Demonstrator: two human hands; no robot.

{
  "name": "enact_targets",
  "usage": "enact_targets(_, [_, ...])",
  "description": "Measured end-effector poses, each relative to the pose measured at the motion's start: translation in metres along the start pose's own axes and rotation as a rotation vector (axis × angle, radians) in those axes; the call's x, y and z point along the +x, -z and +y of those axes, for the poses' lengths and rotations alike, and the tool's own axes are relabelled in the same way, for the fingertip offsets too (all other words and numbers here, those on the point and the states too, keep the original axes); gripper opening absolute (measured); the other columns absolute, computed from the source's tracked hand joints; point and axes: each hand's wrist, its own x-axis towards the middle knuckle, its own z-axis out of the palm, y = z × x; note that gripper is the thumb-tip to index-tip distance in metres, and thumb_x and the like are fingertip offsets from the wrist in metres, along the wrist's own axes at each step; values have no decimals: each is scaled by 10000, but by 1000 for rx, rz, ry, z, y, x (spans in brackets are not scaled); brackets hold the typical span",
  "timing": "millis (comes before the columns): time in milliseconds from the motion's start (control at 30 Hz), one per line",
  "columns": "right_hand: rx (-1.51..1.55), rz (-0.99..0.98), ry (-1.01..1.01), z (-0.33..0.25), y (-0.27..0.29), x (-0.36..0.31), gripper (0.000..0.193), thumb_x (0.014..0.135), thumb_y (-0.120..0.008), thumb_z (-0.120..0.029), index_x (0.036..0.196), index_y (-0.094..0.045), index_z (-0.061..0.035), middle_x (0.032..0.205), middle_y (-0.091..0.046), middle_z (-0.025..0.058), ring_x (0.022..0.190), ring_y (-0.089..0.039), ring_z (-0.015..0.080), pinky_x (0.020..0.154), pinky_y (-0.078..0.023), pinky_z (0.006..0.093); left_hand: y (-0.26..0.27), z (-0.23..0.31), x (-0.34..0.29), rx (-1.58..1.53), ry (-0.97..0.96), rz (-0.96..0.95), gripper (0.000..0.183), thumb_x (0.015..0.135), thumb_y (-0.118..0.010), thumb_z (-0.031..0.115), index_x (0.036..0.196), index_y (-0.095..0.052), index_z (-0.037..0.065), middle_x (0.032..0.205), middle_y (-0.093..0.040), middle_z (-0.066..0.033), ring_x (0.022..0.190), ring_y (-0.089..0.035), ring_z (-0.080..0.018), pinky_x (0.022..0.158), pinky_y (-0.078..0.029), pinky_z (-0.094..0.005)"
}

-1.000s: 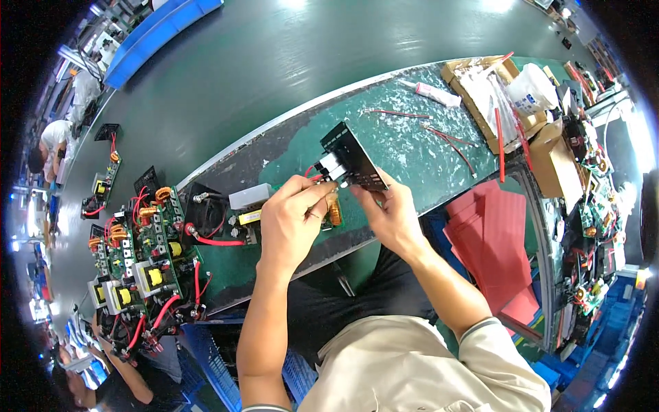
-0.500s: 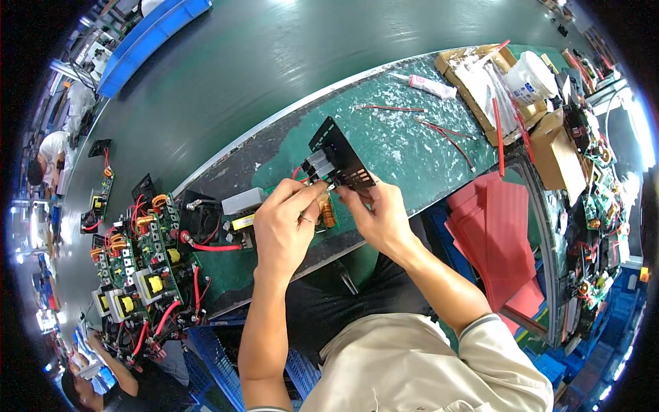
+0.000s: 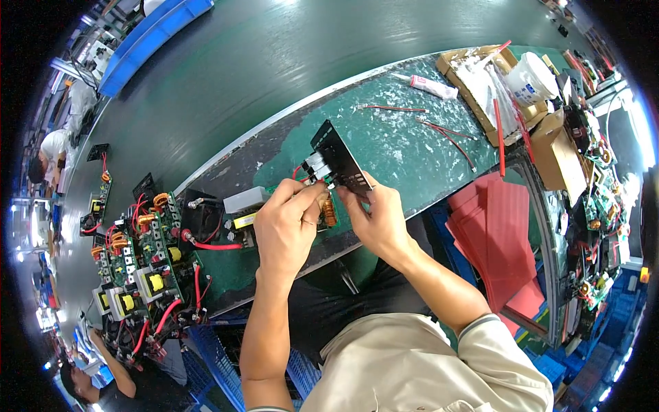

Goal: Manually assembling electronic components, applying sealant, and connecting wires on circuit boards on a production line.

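A dark green surface [image 3: 405, 154] with a metal edge, flaked with white patches at its far right, slants from the near left to the far right. On that right part lie a white-and-red nozzle tube [image 3: 434, 87], thin red wires [image 3: 395, 108], an open brown cardboard tray [image 3: 449, 69] and a white plastic bucket [image 3: 530, 77]. Long red flat sheets [image 3: 491, 233] are piled near right, and green circuit boards with yellow-and-white transformers [image 3: 147, 271] crowd the left. Beyond stretches a smooth dark green expanse [image 3: 274, 62], with a long blue plastic bin [image 3: 154, 44] far left and a co-worker in dark clothing [image 3: 130, 384] near left.

Above the surface, a black slotted panel [image 3: 341, 161] stands tilted between the two hands. The right hand [image 3: 381, 218] has its thumb and fingers closed on the panel's near end. The left hand [image 3: 283, 223] is pinched, fingertips together beside the white block [image 3: 317, 165] on the panel's left face; what lies between them is hidden.

The left hand partly covers a copper-wound coil [image 3: 329, 211] and its board. The frame cuts off the co-worker, and the rim's clutter is too small to make out.
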Motion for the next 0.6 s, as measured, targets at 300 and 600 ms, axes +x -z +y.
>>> enact_targets(300, [71,-49,-122,-2,2,2,196,950,-561,21,1134,-610,67,938,-723,132,895,-657,113,783,-547,299,-1,-3,0,-15,-2,3,248,784,-617,-69,994,-723,7,831,-627,-124,689,-634,-256,637,-496,-337])
enact_targets(600, [72,-59,-136,-3,3,3,189,948,-572,17,1127,-615,62,916,-716,126,870,-640,104,766,-545,296,0,-2,1,-8,-6,-3,252,781,-623,-71,996,-727,9,824,-626,-118,673,-628,-248,627,-493,-330])
